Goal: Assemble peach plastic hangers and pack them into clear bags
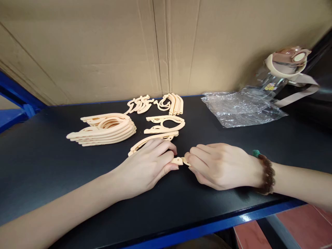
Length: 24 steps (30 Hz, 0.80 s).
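Note:
My left hand (150, 166) is closed round a cream plastic piece (177, 160), whose end with a small hole sticks out past the thumb. Facing it, my right hand (218, 164) pinches another cream piece (186, 162), mostly hidden by the fingers. The two visible ends meet or nearly meet between my hands. Just behind my left hand lies a curved cream hanger part (155, 136), partly covered by it. Beyond that is a folded cream hanger part (166, 129). A stack of similar parts (116, 135) stands to the left.
Small cream hooks (141, 103) and a bundle of curved cream pieces (176, 103) lie at the back of the black table (103, 218). At the back right are a clear plastic bag (233, 109) and a strapped bottle (280, 74). Cardboard (103, 52) stands behind.

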Each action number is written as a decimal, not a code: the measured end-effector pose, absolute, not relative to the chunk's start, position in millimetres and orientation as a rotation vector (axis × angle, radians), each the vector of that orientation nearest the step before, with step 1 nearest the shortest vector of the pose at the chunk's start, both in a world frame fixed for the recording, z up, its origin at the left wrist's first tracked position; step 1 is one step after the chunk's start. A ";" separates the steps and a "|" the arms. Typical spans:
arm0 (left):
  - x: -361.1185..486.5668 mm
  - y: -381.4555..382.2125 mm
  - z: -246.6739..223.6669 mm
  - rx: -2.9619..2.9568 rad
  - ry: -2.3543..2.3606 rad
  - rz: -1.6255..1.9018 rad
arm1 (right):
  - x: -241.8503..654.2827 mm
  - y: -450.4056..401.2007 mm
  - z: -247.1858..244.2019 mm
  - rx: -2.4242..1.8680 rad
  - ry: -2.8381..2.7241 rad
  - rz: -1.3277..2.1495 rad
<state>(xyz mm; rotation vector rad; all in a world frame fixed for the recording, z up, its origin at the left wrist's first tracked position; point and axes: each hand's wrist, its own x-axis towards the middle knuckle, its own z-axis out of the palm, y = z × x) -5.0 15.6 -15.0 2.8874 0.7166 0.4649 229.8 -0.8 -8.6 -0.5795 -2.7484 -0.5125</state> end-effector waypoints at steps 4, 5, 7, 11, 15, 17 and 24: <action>-5.8 15.9 -14.5 2.886 0.713 0.461 | 229.9 -2.2 -8.2 -0.550 -2.732 -0.599; -5.9 16.1 -14.2 2.888 0.706 0.462 | 230.0 -2.4 -7.9 -0.545 -2.725 -0.622; -6.1 16.2 -13.6 2.892 0.695 0.465 | 230.2 -2.7 -7.1 -0.531 -2.708 -0.671; -6.2 16.2 -12.9 2.893 0.699 0.474 | 229.7 -2.6 -6.4 -0.524 -2.682 -0.701; -6.1 16.1 -13.3 2.900 0.721 0.449 | 229.0 -2.5 -7.0 -0.549 -2.680 -0.629; -5.8 15.8 -13.2 2.912 0.721 0.451 | 228.8 -2.4 -7.6 -0.548 -2.684 -0.612; -3.3 13.3 -8.5 2.944 0.748 0.430 | 228.8 -2.3 -9.3 -0.536 -2.667 -0.617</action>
